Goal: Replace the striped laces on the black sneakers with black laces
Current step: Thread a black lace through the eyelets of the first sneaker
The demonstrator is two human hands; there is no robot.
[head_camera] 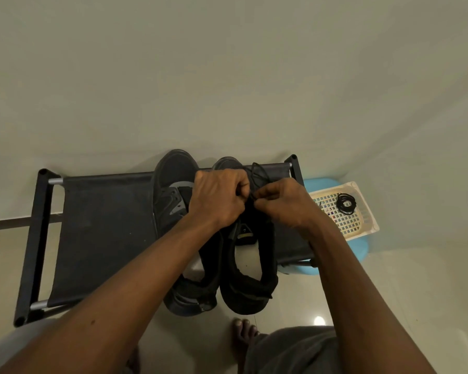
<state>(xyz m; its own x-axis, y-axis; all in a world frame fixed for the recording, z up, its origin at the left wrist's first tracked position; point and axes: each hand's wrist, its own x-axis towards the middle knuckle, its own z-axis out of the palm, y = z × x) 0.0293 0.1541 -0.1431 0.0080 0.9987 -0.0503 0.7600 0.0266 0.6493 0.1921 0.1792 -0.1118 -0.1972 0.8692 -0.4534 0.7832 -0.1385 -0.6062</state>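
Two black sneakers lie side by side on a black fabric rack (103, 225), toes pointing away from me. The left sneaker (173, 190) shows bare eyelets with grey trim. Over the right sneaker (250, 276) my left hand (218, 199) and my right hand (280, 203) meet, each pinching a thin black lace (257, 171) that loops up toward the toe. My hands hide the right sneaker's eyelets. A second coiled black lace (345, 203) rests in a cream basket. No striped lace is visible.
The cream perforated basket (361, 228) sits on a light blue stool (361, 251) right of the rack. The rack stands against a pale wall. My bare foot (245, 332) and grey shorts are on the tiled floor below the sneakers.
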